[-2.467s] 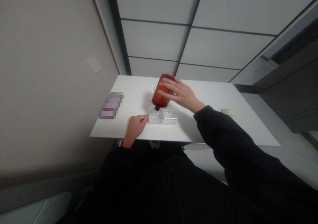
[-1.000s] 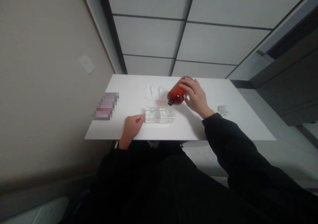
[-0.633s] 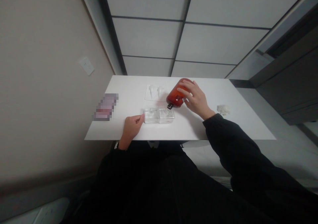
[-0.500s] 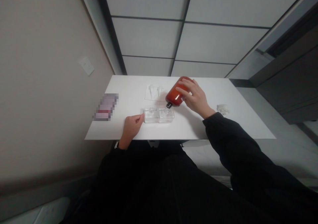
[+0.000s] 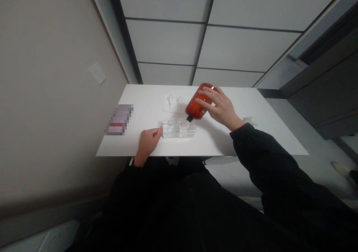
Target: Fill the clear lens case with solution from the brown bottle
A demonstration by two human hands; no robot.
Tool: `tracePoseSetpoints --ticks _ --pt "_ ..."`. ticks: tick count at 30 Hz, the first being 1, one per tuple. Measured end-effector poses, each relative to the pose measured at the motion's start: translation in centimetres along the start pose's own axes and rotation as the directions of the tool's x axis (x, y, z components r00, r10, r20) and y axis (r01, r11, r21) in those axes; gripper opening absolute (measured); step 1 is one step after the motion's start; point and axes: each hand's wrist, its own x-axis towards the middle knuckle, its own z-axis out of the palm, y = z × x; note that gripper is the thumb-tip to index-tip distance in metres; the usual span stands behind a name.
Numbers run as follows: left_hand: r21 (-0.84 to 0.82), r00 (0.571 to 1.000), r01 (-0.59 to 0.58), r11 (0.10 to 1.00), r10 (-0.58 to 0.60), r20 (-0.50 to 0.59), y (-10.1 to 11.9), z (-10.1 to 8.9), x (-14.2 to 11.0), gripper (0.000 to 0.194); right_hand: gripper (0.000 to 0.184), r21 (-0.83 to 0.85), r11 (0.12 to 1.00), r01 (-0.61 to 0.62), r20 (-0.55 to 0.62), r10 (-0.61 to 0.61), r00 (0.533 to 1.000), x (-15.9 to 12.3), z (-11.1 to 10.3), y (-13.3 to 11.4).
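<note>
Two clear blocks [image 5: 179,128] on a white table [image 5: 212,144] beside a wall [image 5: 56,95]

A white rectangular bench [image 5: 140,99] ran across the view, its long near edge at 6 o'clock. Near the middle, toward 6 o'clock, sat two clear square containers [image 5: 179,128], side by side and touching. At 12 o'clock lay a clear moulded plastic sheet [image 5: 171,103]. A blurred flat packet [image 5: 119,119] lay at 9 o'clock, and a crumpled white tissue [image 5: 250,120] at 3 o'clock.
</note>
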Motion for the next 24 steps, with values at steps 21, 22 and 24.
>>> tracePoseSetpoints --ticks 21,22,24 --pt "-0.013 1.000 -0.003 1.000 0.003 -0.006 0.0 0.0 -0.1 0.050 0.067 -0.069 0.989 0.129 0.129 -0.119 0.984 1.6 -2.5 -0.2" --pt "-0.015 1.000 -0.002 1.000 0.002 -0.004 -0.1 0.0 -0.1 0.049 0.068 -0.057 0.988 0.140 0.125 -0.132 0.983 1.7 -2.6 -0.3" --pt "-0.019 1.000 -0.002 1.000 0.002 -0.003 -0.1 0.1 0.0 0.050 0.073 -0.045 0.987 0.156 0.120 -0.150 0.981 1.7 -2.8 -0.3"
